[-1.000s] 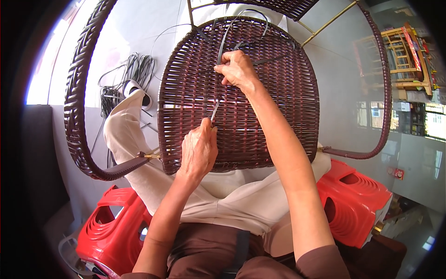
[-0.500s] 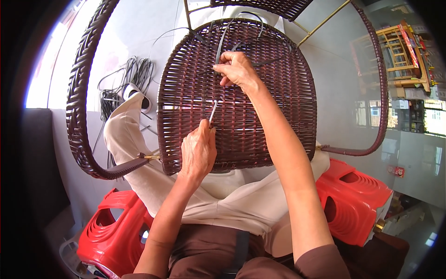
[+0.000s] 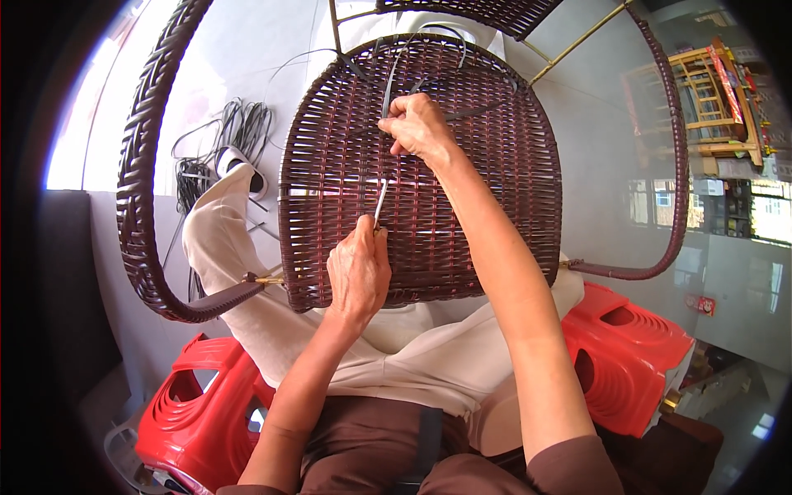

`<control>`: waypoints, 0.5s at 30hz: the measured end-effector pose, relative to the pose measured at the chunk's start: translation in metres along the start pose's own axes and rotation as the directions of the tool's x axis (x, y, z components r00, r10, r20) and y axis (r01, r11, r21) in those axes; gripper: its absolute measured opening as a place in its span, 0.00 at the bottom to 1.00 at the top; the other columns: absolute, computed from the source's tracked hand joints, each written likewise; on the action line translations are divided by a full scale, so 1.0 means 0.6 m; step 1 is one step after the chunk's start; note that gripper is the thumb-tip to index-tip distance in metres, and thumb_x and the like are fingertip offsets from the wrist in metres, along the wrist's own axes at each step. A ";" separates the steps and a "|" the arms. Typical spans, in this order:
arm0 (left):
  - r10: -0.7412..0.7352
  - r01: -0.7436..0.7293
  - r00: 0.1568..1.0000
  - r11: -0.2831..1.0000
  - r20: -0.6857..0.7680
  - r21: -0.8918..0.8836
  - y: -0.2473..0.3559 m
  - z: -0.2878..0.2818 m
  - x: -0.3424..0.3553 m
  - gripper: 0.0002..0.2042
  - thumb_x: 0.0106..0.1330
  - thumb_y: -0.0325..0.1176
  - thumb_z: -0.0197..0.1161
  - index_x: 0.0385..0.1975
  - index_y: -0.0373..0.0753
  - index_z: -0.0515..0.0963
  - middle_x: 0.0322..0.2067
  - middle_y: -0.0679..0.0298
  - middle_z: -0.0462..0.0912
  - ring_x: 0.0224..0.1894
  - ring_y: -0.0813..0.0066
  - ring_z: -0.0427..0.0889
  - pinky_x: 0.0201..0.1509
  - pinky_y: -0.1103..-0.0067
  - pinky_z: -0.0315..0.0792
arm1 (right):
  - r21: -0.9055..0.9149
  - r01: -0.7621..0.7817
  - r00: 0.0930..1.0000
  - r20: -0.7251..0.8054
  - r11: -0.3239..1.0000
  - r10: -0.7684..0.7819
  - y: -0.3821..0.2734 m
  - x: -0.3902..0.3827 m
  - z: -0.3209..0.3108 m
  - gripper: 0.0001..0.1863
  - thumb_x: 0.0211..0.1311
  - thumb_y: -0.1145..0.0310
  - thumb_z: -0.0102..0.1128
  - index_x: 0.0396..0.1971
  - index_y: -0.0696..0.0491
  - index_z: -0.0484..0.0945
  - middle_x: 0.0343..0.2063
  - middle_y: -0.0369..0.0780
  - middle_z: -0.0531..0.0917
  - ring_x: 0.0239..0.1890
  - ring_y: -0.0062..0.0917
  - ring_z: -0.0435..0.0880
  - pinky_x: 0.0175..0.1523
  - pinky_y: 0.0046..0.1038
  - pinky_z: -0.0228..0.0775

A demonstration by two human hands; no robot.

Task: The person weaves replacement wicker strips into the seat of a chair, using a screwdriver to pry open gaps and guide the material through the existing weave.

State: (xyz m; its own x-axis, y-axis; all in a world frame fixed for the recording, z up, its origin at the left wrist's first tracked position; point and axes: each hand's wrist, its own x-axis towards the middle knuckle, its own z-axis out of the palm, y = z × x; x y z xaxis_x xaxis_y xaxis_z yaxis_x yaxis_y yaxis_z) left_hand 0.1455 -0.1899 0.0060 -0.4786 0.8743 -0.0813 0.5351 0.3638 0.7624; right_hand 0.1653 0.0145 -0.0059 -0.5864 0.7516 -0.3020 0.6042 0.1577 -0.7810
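Note:
A dark brown woven chair seat (image 3: 495,198) lies before me, across my legs. My left hand (image 3: 360,268) is closed around a slim metal tool with a narrow pale blade (image 3: 381,200); its handle is hidden in the fist. The blade's tip points away from me and meets the weave near the seat's middle. Farther up, my right hand (image 3: 419,129) pinches a thin dark weaving strip (image 3: 388,91) between thumb and fingers. That strip runs up toward the far rim, where other loose strips (image 3: 359,69) curl over the weave.
Woven armrest loops (image 3: 139,165) arch on both sides of the seat. A bundle of dark strips (image 3: 245,124) lies on the floor at left, beside my shoe. Red plastic stools (image 3: 194,412) stand left and right of me. A wooden rack (image 3: 709,107) shows at far right.
My left hand with the tool has shifted slightly right and toward me. The right hand keeps its pinch on the strip, almost unmoved.

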 end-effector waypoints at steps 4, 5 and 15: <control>0.004 -0.003 1.000 1.000 -0.021 0.025 0.000 0.002 0.000 0.08 0.62 0.30 0.50 0.24 0.36 0.61 0.16 0.51 0.71 0.18 0.49 0.72 0.20 0.64 0.64 | -0.045 0.004 1.000 0.002 0.999 -0.004 -0.004 -0.001 -0.002 0.05 0.48 0.70 0.61 0.19 0.54 0.77 0.13 0.35 0.80 0.15 0.20 0.81 0.21 0.18 0.71; 0.001 -0.001 1.000 1.000 -0.022 0.029 0.001 0.002 -0.001 0.08 0.62 0.30 0.50 0.24 0.36 0.61 0.16 0.51 0.72 0.18 0.49 0.72 0.20 0.64 0.64 | -0.024 -0.009 1.000 0.014 1.000 0.009 -0.006 0.000 -0.004 0.05 0.48 0.70 0.61 0.20 0.55 0.77 0.14 0.36 0.80 0.15 0.21 0.81 0.20 0.18 0.70; 0.017 -0.015 0.998 0.999 -0.058 0.045 -0.002 0.009 -0.003 0.07 0.62 0.30 0.50 0.25 0.36 0.62 0.16 0.51 0.73 0.19 0.50 0.73 0.20 0.65 0.64 | 0.169 -0.029 0.999 0.021 0.985 0.026 -0.011 -0.004 -0.011 0.04 0.48 0.74 0.59 0.24 0.59 0.78 0.15 0.42 0.79 0.13 0.23 0.80 0.14 0.20 0.69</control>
State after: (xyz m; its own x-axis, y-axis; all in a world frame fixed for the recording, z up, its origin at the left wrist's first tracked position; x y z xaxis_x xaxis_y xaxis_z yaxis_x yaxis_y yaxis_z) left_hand 0.1493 -0.1901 0.0020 -0.5089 0.8603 -0.0310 0.5724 0.3651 0.7342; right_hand 0.1662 0.0156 0.0038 -0.5817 0.7420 -0.3332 0.5209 0.0252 -0.8532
